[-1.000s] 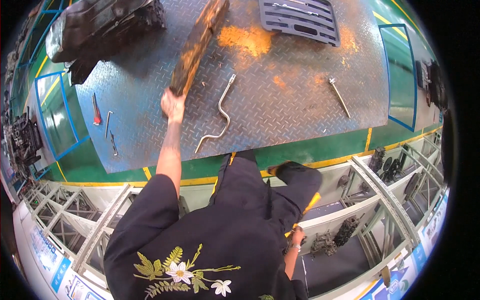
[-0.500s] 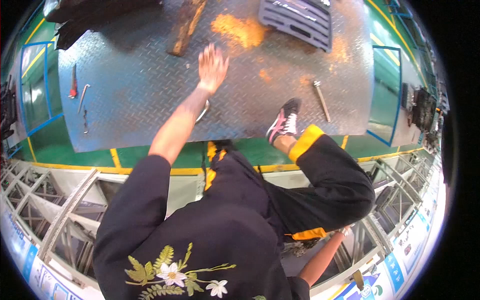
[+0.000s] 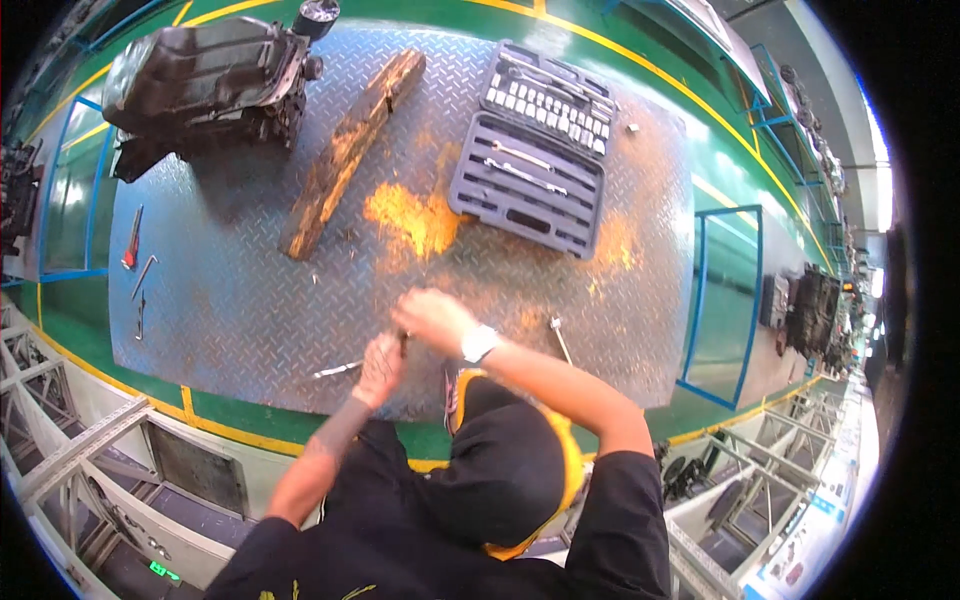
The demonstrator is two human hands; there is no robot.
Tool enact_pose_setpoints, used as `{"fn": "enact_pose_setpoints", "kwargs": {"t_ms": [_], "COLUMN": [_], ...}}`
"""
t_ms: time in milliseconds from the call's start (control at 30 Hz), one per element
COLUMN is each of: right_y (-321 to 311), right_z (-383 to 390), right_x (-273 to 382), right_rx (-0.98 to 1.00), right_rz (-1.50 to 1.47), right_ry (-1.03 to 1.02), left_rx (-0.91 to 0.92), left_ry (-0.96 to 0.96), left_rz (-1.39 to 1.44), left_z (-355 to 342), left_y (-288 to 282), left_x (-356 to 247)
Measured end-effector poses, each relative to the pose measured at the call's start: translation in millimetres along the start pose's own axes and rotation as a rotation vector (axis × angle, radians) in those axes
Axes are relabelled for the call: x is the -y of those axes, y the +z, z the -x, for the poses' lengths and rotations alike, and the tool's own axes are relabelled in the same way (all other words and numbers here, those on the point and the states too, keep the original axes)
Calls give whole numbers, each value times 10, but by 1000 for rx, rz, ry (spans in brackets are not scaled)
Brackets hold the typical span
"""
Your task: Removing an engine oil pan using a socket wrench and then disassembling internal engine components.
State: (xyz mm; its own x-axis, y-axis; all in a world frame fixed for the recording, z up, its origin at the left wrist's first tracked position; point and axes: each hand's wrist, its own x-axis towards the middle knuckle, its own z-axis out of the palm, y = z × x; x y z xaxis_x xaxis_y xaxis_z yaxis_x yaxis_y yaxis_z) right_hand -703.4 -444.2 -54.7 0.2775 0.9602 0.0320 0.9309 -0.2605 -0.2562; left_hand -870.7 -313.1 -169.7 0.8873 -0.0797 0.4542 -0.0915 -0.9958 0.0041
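We hold our left hand (image 3: 381,368) and right hand (image 3: 437,318) close together over the tread-plate desk (image 3: 240,320), fingers (image 3: 408,308) curled; what they grasp, if anything, we cannot tell. A shiny metal rod (image 3: 337,370) shows just beside our left hand, and a wooden beam (image 3: 354,157) lies farther off, left of the open socket-set case (image 3: 560,236)

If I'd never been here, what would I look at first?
Probably the bright orange patch near the middle of the metal plate, beside the open tool case. Next, maybe the big dark engine-like block at the plate's far left corner, with a long rough wooden beam to its right.
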Motion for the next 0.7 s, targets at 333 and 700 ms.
{"fn": "enact_pose_setpoints", "kwargs": {"t_ms": [333,700], "right_y": [-316,-285], "right_z": [79,-516], "right_x": [-638,-5751], "right_rx": [708,-104], "right_rz": [-329,-384], "right_ry": [233,1080], "left_rx": [706,842], "left_ry": [-312,-473], "left_rz": [412,281], "left_z": [-1051,-974], "left_y": [-434,-491], "left_x": [-211,232]}}
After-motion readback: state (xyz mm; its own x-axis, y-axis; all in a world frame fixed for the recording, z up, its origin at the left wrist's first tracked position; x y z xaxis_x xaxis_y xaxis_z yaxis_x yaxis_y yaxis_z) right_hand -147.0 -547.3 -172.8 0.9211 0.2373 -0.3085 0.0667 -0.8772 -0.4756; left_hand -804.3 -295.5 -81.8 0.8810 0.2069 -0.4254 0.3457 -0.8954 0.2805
